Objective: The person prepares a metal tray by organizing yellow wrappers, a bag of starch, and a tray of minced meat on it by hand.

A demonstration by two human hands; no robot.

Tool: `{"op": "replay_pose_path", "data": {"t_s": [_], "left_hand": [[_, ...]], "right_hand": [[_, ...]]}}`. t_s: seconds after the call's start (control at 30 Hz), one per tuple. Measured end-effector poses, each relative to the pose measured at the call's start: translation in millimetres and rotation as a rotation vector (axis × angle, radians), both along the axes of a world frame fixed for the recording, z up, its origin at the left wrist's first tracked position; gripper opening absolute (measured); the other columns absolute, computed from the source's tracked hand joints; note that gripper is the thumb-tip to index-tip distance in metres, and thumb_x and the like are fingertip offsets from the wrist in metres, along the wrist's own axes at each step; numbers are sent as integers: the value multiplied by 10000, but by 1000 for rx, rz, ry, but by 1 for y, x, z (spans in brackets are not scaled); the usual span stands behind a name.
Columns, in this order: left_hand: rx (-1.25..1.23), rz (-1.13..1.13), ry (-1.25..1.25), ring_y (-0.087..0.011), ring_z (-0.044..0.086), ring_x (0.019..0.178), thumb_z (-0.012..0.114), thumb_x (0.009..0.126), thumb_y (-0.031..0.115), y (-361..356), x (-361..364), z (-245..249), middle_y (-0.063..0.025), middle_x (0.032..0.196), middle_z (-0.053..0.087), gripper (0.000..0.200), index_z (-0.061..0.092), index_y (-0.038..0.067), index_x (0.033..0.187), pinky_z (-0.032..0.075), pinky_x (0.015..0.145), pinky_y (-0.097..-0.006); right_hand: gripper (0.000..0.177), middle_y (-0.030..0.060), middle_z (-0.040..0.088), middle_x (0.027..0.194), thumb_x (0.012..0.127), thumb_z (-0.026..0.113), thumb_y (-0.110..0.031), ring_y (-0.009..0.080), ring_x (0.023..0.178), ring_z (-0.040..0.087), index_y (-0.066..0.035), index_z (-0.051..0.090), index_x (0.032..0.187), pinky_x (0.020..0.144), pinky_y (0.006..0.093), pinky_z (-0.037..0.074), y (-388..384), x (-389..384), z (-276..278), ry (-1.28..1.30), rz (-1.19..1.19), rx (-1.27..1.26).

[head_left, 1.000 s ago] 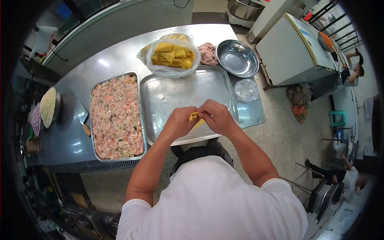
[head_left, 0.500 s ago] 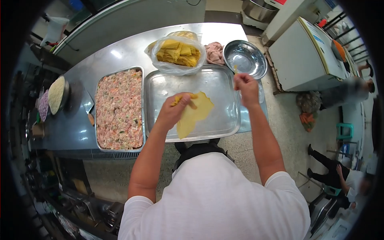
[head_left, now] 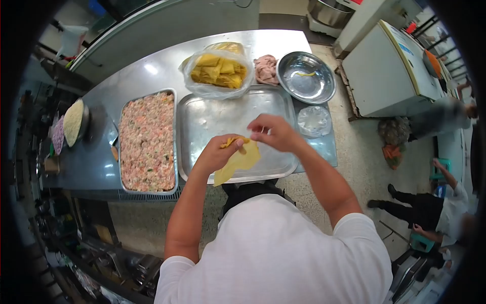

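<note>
My left hand (head_left: pixel 218 152) is closed on a thin yellow sheet (head_left: pixel 240 164) that hangs over the near part of a metal tray (head_left: pixel 212 114). My right hand (head_left: pixel 271 133) is at the sheet's upper right edge, its fingers pinched; whether they grip the sheet is too small to tell. Behind the tray, a clear plastic bag (head_left: pixel 190 85) holds a stack of folded yellow sheets (head_left: pixel 217 71). A steel bowl (head_left: pixel 294 90) at the tray's back right corner has a small yellow strip (head_left: pixel 306 74) inside.
To the left lies a tray of minced mixture (head_left: pixel 148 142), with a scraper (head_left: pixel 114 144) and bowl of pale shreds (head_left: pixel 74 121) beyond. Pink cloth-like pieces (head_left: pixel 266 69) sit beside the bowl, a crumpled clear bag (head_left: pixel 314 121) below it. People are at the far right.
My right hand has moved from near the bowl down and left to the sheet. A yellow strip now lies in the bowl. The sheet and my left hand are slightly lower.
</note>
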State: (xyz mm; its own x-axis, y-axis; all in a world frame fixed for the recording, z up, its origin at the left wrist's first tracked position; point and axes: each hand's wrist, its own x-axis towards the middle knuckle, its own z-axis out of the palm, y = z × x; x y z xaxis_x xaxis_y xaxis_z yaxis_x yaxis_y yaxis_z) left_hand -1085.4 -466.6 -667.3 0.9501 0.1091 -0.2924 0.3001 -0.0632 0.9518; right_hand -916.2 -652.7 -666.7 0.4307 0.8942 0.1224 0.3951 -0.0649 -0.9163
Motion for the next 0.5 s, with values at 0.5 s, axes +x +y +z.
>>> {"op": "replay_pose_path", "data": {"t_s": [0.5], "left_hand": [[75,-195,-259,-67,595,785,673,1008,158,-14,24,9,-31,842,708,178,727,-7,1049,488,701,-253]], "right_hand": [[159,144,685,835,888,736,-164,333,769,672,-25,700,954,725,408,539,-35,-78,40,-44,-425,-82]]}}
